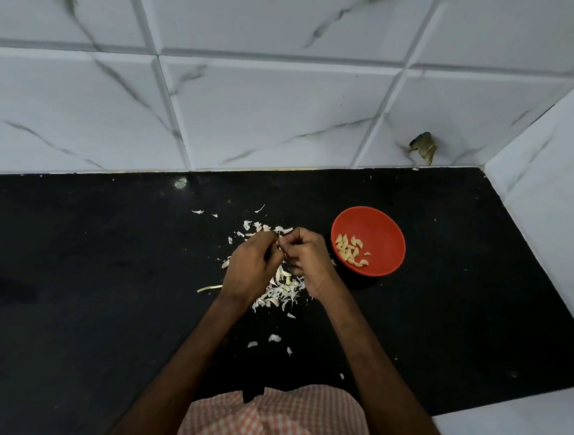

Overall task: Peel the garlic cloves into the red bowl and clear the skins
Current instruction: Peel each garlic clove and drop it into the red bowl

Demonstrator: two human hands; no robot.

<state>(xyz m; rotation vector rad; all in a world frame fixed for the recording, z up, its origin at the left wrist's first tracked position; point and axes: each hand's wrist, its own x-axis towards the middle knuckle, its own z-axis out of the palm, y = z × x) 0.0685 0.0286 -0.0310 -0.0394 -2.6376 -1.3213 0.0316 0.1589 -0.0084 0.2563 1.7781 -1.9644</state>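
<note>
Black counter [102,271], skins [281,290] under your wrists.
Left hand [252,266], right hand [306,260] pinch one clove [280,248] together; strip fully, red bowl [381,221] just rightward.

Forearms stretched forward, left hand [252,264] and right hand [304,258] meeting; fingers [269,239] curled, pinching a garlic clove [280,248]

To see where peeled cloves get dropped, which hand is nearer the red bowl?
Right. The right hand is just beside the red bowl, apart from its rim; the left hand lies beyond it, farther from the bowl, both pinching a garlic clove between them.
</note>
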